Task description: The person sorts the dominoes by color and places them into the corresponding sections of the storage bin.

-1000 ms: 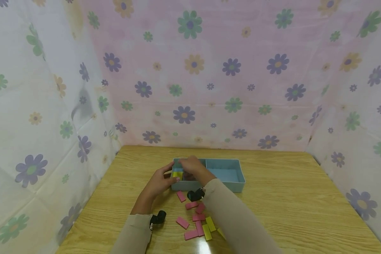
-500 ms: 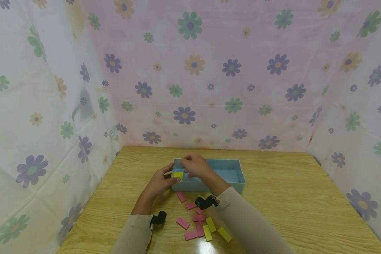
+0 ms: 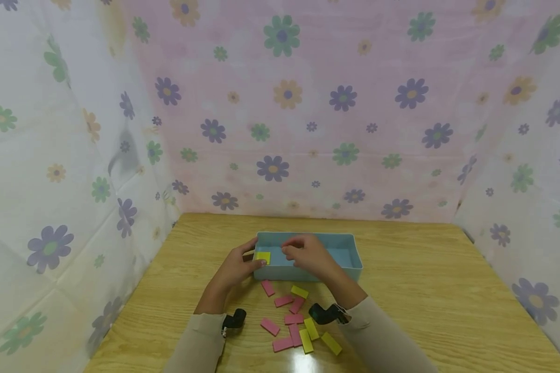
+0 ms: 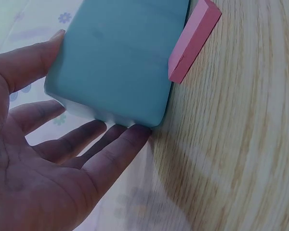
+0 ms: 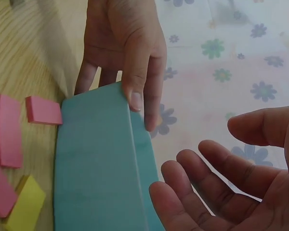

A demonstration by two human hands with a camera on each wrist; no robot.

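Note:
A light blue box (image 3: pixel 284 273) stands on the table, long side toward me. My left hand (image 3: pixel 237 266) grips its left end, thumb at the front rim and fingers against the end wall. The left wrist view shows this hand's fingertips (image 4: pixel 135 132) touching the end wall. My right hand (image 3: pixel 310 255) hovers over the middle of the box, fingers loosely bent. Nothing lies between its fingers and thumb in the right wrist view. Inside the box's near left corner sits a yellow block (image 3: pixel 263 257). Part of the box's interior is hidden behind the right hand.
Several pink blocks (image 3: pixel 270 326) and yellow blocks (image 3: pixel 331 343) lie scattered on the wooden table (image 3: pixel 420 290) in front of the box. A pink block (image 4: pixel 195 41) lies close to the box's front wall. Flower-patterned cloth (image 3: pixel 308 129) hangs behind and at both sides.
My right hand has lifted out of the box's left part and drawn back to the right. A yellow block in front of the box has come into view. The left hand stays on the box.

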